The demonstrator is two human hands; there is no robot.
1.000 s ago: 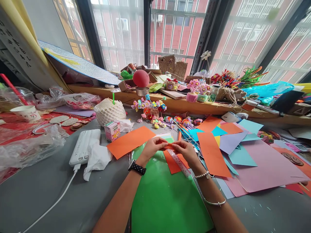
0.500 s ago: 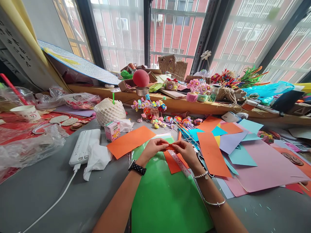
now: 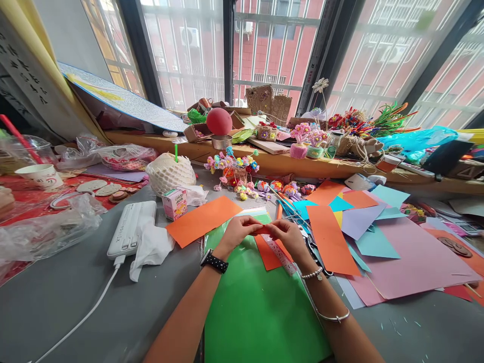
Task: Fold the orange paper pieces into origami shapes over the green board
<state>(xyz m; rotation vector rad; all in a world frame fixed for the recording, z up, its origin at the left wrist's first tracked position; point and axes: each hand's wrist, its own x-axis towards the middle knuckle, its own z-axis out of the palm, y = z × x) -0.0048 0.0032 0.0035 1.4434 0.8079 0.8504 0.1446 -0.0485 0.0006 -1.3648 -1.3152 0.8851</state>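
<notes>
Over the green folder (image 3: 257, 302), our left fingers (image 3: 250, 221) and right fingers (image 3: 279, 226) pinch a small orange piece (image 3: 265, 228); orange sheets (image 3: 330, 241) flank the folder.

Single head-worn view, facing forward and down, table (image 3: 113, 317) near, windows (image 3: 272, 55) beyond

Orange paper (image 3: 266, 256), plain green mat (image 3: 260, 312)

At centre you have two hands, left (image 3: 237, 233) and right (image 3: 289, 238), with one small orange piece (image 3: 265, 226) between them; also one watch (image 3: 214, 261), two bracelets (image 3: 312, 274) and one ruler (image 3: 280, 254). You have one power bank (image 3: 130, 229), one paper cup (image 3: 38, 176) on the left, one red ball (image 3: 219, 122) upper centre.
</notes>
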